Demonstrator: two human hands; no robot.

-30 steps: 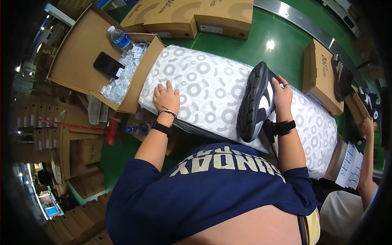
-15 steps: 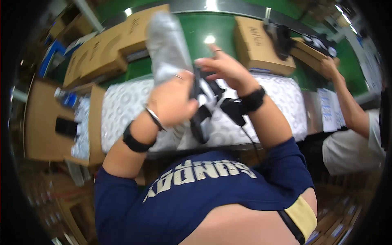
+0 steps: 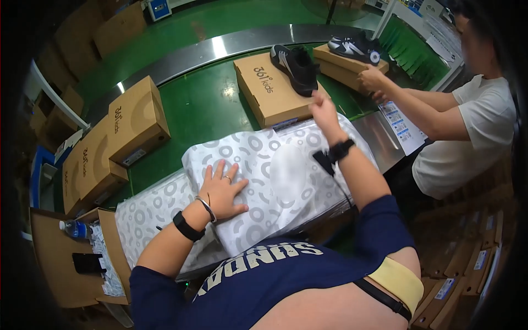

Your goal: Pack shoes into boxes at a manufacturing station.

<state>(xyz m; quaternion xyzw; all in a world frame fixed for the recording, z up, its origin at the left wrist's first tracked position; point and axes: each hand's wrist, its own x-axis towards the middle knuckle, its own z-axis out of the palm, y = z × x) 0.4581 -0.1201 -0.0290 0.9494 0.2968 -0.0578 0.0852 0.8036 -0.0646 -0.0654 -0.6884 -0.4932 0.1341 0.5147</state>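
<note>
My left hand [image 3: 223, 195] lies flat, fingers spread, on a stack of white paper [image 3: 236, 157] patterned with grey rings. A ring and a bangle show on that hand and wrist. At the far right of the paper, my right hand [image 3: 325, 113] is raised with its fingers curled, at the near end of a black sneaker [image 3: 297, 69]. What those fingers hold, if anything, does not show. The sneaker rests on a closed brown shoebox [image 3: 261, 99]. A small black object [image 3: 323, 163] with a cord lies under my right wrist.
More brown shoeboxes [image 3: 140, 121] stand at the left. An open carton [image 3: 49, 264] with a bottle [image 3: 76, 229] and a black phone [image 3: 88, 263] is beside the paper. At the right, a co-worker's hands [image 3: 377, 82] touch a shoebox with another sneaker [image 3: 355, 48].
The grey-wrapped item and the black-and-white shoe between my hands are out of view. My left hand has dropped onto the paper; my right hand has moved to the sneaker. The view has shifted.
</note>
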